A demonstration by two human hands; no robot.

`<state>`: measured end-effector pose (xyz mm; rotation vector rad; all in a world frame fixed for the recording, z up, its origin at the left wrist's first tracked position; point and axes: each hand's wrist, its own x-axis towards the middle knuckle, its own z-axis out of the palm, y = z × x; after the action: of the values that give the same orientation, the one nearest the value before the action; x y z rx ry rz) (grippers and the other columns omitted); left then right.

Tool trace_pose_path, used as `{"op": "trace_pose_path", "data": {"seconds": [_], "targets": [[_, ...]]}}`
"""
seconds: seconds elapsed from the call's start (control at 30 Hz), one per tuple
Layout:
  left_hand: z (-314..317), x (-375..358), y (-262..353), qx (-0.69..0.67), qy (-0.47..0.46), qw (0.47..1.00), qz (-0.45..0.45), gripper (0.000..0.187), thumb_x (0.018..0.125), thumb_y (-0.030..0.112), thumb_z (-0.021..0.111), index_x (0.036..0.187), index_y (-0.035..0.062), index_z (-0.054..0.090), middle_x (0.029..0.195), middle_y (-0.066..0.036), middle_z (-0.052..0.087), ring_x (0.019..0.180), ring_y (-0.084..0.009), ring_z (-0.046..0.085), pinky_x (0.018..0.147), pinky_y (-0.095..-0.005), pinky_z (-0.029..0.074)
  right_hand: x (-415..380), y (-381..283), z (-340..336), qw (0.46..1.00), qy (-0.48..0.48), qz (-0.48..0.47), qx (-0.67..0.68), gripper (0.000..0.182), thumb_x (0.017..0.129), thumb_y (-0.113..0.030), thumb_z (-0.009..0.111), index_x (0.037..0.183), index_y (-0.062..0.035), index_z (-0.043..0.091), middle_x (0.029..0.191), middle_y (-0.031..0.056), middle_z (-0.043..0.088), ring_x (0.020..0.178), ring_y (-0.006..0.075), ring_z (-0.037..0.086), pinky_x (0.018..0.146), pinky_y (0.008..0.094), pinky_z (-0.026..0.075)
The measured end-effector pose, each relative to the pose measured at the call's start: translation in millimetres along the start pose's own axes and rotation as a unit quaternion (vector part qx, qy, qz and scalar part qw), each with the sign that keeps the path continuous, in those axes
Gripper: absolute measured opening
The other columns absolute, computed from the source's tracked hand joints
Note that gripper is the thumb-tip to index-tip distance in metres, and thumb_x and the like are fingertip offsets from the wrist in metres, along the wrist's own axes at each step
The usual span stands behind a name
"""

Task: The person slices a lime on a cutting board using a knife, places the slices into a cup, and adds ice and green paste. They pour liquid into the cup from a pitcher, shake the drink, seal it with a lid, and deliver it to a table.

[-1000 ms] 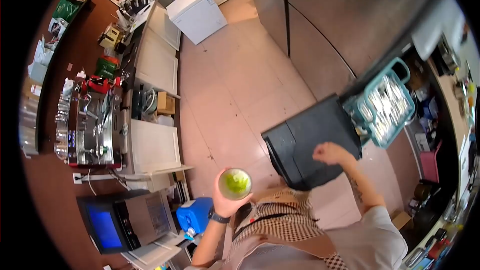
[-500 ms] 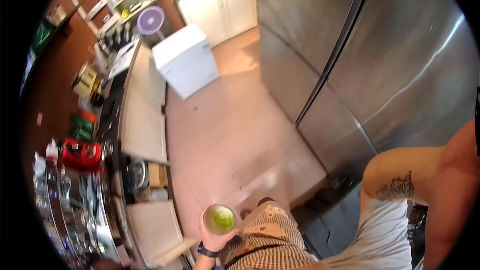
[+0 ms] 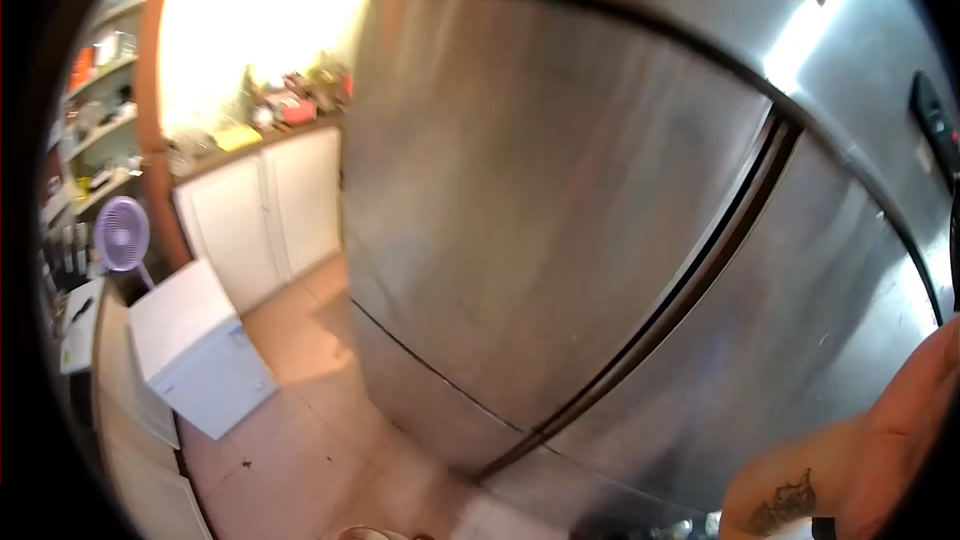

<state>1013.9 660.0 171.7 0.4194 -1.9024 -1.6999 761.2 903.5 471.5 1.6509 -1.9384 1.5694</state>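
My right arm [image 3: 850, 460], bent and with a dark tattoo, comes in at the lower right corner. Its hand lies beyond the right edge of the picture. Close by stands a large stainless steel refrigerator [image 3: 560, 180], its tall doors filling the middle and right of the view. A dark vertical gap [image 3: 660, 310] runs between the doors. My left hand is out of sight below the frame, and the bowl of green contents it held earlier cannot be made out now.
A white box-shaped appliance [image 3: 205, 350] stands on the tiled floor [image 3: 310, 450] at left. Behind it are a purple fan [image 3: 123, 233] and white cabinets [image 3: 265, 205] under a cluttered counter. Shelves [image 3: 100, 140] line the far left. A black handle-like piece [image 3: 930, 110] is at upper right.
My view has swung up and right towards the refrigerator. The left hand with its bowl of green contents has left the picture. My right arm sits lower in the frame.
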Motion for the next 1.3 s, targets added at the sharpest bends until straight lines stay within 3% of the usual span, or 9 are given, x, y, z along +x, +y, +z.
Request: {"op": "trace_pose_path", "data": {"seconds": [0.3,0.43,0.53,0.7,0.87,1.0,1.1,1.2,1.3], "targets": [[-29.0,45.4,-41.1,0.042,-0.062,0.997,0.026,0.093,0.069,0.023,0.093,0.142,-0.0011,0.042,0.137,-0.02,0.054,0.125,-0.0298,0.056,0.104,-0.0458,0.047,-24.7,25.2,59.8,0.962,-0.066,0.196,-0.179,0.037,0.08,-0.017,0.083,0.11,-0.0016,0.069,0.097,0.0099,0.069,0.079,0.0151,0.067,0.065,0.028,0.053],[-25.0,168.5,-111.0,0.009,-0.204,0.979,0.008,0.109,0.061,0.02,0.098,0.148,0.0005,0.035,0.144,-0.019,0.048,0.13,-0.0305,0.052,0.11,-0.0456,0.044,-126.0,320.9,163.7,0.803,-0.269,0.391,-0.36,0.038,0.09,-0.02,0.068,0.126,-0.0058,0.064,0.138,0.0135,0.059,0.104,0.0297,0.072,0.088,0.0474,0.057],[-39.5,193.7,-149.1,-0.004,-0.284,0.959,-0.006,0.113,0.059,0.021,0.099,0.149,0.0007,0.034,0.145,-0.019,0.048,0.129,-0.0308,0.053,0.109,-0.0456,0.045,-211.4,434.3,204.0,0.646,-0.358,0.462,-0.49,0.035,0.093,-0.015,0.06,0.127,-0.006,0.062,0.143,0.0124,0.055,0.1,0.0312,0.072,0.089,0.0446,0.057],[-32.9,202.8,-176.8,0.001,-0.355,0.933,-0.065,0.111,0.059,0.023,0.1,0.147,-0.0002,0.036,0.142,-0.02,0.049,0.126,-0.0314,0.056,0.106,-0.0451,0.047,-228.7,431.0,214.3,0.663,-0.296,0.443,-0.526,0.032,0.091,-0.013,0.057,0.121,-0.0056,0.065,0.137,0.0129,0.057,0.091,0.0249,0.072,0.068,0.033,0.06],[-7.3,192.4,-180.1,0.009,-0.415,0.907,-0.07,0.107,0.057,0.021,0.1,0.143,0.0005,0.04,0.136,-0.018,0.054,0.123,-0.0298,0.058,0.105,-0.0444,0.048,-357.1,266.1,279.0,0.7,-0.335,0.428,-0.463,0.034,0.088,-0.026,0.064,0.118,-0.0104,0.068,0.138,0.0086,0.053,0.116,0.0303,0.062,0.1,0.05,0.05],[45.3,195.5,-168.8,0.006,-0.499,0.864,-0.068,0.102,0.058,0.019,0.1,0.141,0.001,0.043,0.133,-0.016,0.057,0.12,-0.0269,0.06,0.102,-0.0418,0.05,-438.2,88.9,285.3,0.618,-0.198,0.668,-0.364,0.063,0.085,-0.045,0.074,0.133,-0.0057,0.062,0.124,0.0176,0.065,0.115,0.039,0.062,0.096,0.0498,0.053],[91.5,179.8,-163.3,0.003,-0.56,0.825,-0.079,0.099,0.059,0.014,0.099,0.14,0.0002,0.043,0.132,-0.017,0.058,0.121,-0.0265,0.06,0.104,-0.0399,0.049,-510.2,10.7,287.9,0.397,0.026,0.884,-0.244,0.074,0.08,-0.047,0.08,0.135,-0.0022,0.058,0.12,0.0238,0.067,0.103,0.0402,0.067,0.083,0.0478,0.056],[140.0,153.0,-190.3,0.003,-0.591,0.805,-0.053,0.099,0.058,0.013,0.099,0.139,0.0,0.043,0.132,-0.016,0.059,0.122,-0.0259,0.06,0.105,-0.0396,0.049,-628.3,-6.6,303.9,0.337,0.582,0.696,-0.254,0.035,0.103,-0.027,0.062,0.123,0.0002,0.052,0.089,0.0044,0.058,0.09,0.019,0.071,0.069,0.0304,0.055],[194.6,117.9,-229.3,0.008,-0.623,0.779,-0.069,0.102,0.057,0.014,0.1,0.14,0.0003,0.043,0.135,-0.017,0.057,0.124,-0.0258,0.059,0.106,-0.0401,0.049,-724.7,-17.9,260.7,0.256,0.737,0.565,-0.267,0.029,0.108,-0.03,0.053,0.111,-0.0017,0.05,0.089,0.0078,0.061,0.088,0.0222,0.071,0.075,0.0344,0.061]]}}
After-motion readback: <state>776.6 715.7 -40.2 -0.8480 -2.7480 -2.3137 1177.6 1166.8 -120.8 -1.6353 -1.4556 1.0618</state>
